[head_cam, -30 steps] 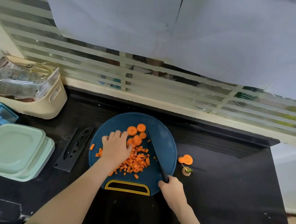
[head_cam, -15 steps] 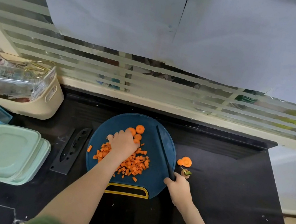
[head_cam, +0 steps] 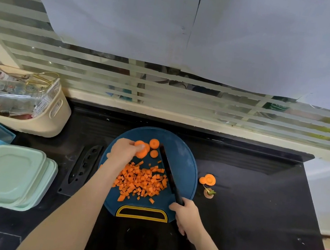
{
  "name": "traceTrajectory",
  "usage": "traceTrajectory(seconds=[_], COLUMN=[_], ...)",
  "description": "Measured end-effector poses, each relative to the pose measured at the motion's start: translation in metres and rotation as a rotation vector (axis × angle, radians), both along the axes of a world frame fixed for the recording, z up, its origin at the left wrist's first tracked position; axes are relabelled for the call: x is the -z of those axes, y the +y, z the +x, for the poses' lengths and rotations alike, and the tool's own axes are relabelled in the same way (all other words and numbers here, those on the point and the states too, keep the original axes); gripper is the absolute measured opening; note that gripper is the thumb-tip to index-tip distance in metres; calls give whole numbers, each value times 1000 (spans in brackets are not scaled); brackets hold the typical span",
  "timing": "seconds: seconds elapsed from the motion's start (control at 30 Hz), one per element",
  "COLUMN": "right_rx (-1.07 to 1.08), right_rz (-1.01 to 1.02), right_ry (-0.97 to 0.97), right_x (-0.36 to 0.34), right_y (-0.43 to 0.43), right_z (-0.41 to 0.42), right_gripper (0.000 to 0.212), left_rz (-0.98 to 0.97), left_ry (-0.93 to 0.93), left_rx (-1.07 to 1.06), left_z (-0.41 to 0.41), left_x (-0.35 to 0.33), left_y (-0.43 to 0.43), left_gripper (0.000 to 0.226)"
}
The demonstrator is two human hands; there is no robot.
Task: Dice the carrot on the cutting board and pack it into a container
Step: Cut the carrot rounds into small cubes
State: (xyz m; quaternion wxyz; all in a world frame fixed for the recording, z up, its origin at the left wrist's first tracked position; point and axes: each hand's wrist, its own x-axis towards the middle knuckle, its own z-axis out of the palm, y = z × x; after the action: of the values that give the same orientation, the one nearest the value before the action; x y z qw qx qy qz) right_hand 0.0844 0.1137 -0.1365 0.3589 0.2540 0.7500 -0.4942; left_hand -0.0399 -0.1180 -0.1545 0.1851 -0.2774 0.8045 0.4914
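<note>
Head view: the left hand (head_cam: 124,151) is stretched across the round blue cutting board (head_cam: 187,156), its fingers curled onto a few carrot rounds (head_cam: 142,152) at the far side, while the right hand (head_cam: 187,217) is wrapped around the handle of a black knife (head_cam: 168,173) at the near right rim. The diced carrot (head_cam: 142,182) is heaped between the hands, just left of the blade, with green lidded containers (head_cam: 7,175) well apart to the left. The handle is hidden in the fist, and whether the blade touches the board cannot be told.
</note>
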Motion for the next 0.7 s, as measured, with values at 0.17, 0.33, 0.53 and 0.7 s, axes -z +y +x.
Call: traceTrajectory(seconds=[0.17, 0.33, 0.53, 0.7], right_rx=[239, 274, 285, 246], right_rz=[-68, -8, -24, -13], right_ry=[73, 111, 107, 104], right_x=[-6, -9, -7, -6], right_y=[16, 42, 40, 40], right_z=[-9, -17, -18, -17], right_gripper=[10, 6, 3, 4], left_rz=[86, 166, -172, -275], left_ry=[19, 20, 31, 59], left_rx=[185, 278, 428, 474], left_z=[10, 16, 14, 16], left_x=[-44, -40, -21, -12], left_y=[34, 90, 121, 122], left_gripper=[25, 26, 18, 23])
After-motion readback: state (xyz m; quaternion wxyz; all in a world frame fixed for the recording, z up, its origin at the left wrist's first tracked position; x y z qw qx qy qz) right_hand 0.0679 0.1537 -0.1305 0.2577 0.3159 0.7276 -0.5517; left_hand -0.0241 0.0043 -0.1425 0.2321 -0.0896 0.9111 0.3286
